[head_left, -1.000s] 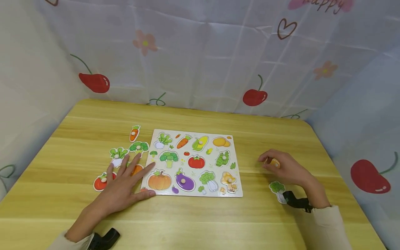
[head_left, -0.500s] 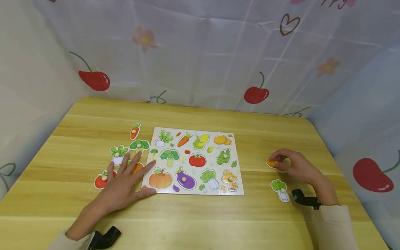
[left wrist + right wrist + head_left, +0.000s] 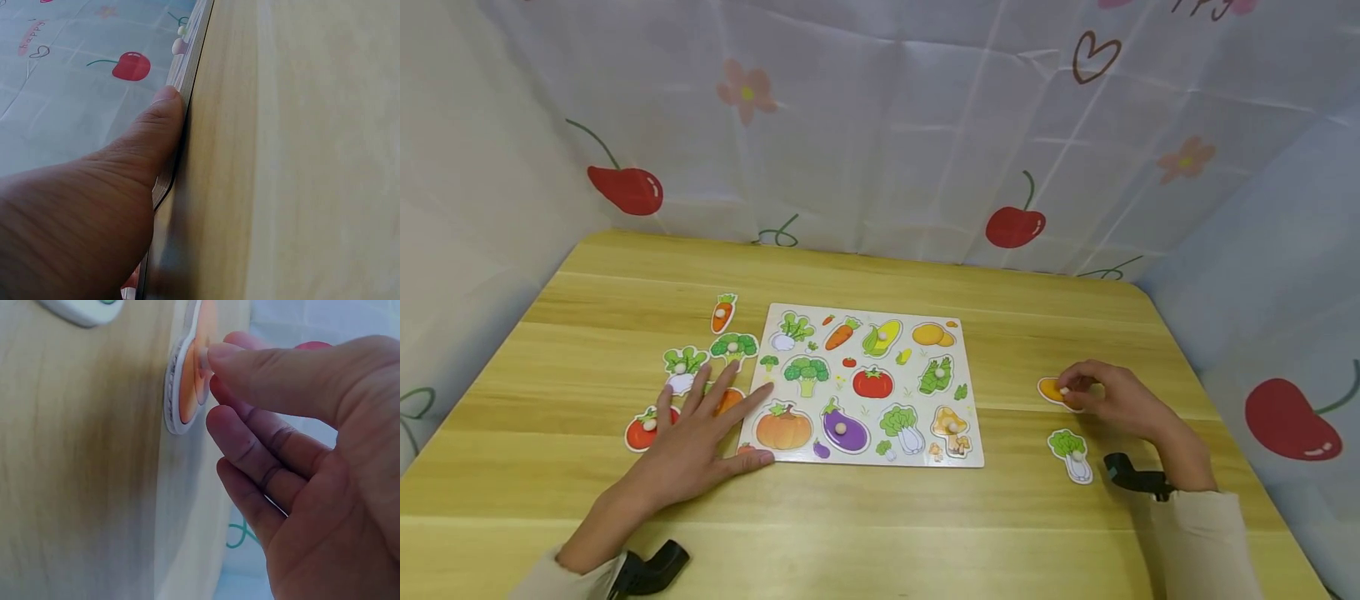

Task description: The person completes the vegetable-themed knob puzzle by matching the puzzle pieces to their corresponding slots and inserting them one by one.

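Observation:
My right hand (image 3: pixel 1112 400) pinches the small knob of an orange puzzle piece with two rounded lobes (image 3: pixel 1049 389) between thumb and fingertips. The piece (image 3: pixel 186 387) lies on the table right of the puzzle board. In the right wrist view, the other fingers are loosely bent. My left hand (image 3: pixel 688 446) is spread flat, with thumb and forefinger on the left edge of the vegetable puzzle board (image 3: pixel 842 454). Its other fingers lie over the loose pieces, partly covering a pumpkin piece (image 3: pixel 730 402) and a tomato piece (image 3: pixel 642 433). The left thumb (image 3: pixel 159 119) rests along the board's edge.
A bok choy piece (image 3: pixel 1071 456) lies in front of the orange piece. Carrot (image 3: pixel 723 314), broccoli (image 3: pixel 733 345) and radish (image 3: pixel 683 368) pieces lie left of the board. Eggplant (image 3: pixel 842 433), corn (image 3: pixel 882 337) and mushroom (image 3: pixel 950 425) pieces sit in it. A printed curtain hangs behind the table.
My right hand has shifted right over the orange piece, and its fingertips are now at the knob. The bok choy piece has come out from behind the wrist camera. My left hand stays put.

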### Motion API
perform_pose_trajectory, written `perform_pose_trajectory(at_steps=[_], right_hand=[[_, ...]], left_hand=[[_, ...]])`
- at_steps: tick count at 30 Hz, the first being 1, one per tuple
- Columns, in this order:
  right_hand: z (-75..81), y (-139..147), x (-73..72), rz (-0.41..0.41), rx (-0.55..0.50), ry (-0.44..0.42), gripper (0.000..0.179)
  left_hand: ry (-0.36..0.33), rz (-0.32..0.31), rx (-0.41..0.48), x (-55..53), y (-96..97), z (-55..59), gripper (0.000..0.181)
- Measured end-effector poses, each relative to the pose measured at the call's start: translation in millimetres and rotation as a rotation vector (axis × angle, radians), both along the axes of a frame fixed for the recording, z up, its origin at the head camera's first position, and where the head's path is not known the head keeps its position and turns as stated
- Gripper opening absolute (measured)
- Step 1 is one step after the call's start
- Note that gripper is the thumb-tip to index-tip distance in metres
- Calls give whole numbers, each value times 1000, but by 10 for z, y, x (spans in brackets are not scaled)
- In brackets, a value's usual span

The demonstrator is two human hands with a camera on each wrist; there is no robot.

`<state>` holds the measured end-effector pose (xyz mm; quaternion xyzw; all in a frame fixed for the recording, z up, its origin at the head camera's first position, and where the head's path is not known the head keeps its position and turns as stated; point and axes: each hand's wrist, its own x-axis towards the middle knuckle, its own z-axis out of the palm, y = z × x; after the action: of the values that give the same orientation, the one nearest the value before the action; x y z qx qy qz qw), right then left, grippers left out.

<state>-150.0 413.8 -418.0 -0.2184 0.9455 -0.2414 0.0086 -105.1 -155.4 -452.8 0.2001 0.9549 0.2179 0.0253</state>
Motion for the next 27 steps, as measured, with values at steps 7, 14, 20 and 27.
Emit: perform_pose_trajectory(at_steps=[7,14,20,27], right_hand=[[-22,-18,-31,14,-11,24,18],[-28,-28,-29,50,-35,26,22],[19,-124,-76,98,-33,104,25],[151,-363,-206,79,-17,70,21]], left_hand=[[-11,8,9,8,-4,19,80],[0,-3,25,10,-8,-13,80],[3,-3,31,2,-2,-14,79],[-7,5,27,12,-4,-11,79]])
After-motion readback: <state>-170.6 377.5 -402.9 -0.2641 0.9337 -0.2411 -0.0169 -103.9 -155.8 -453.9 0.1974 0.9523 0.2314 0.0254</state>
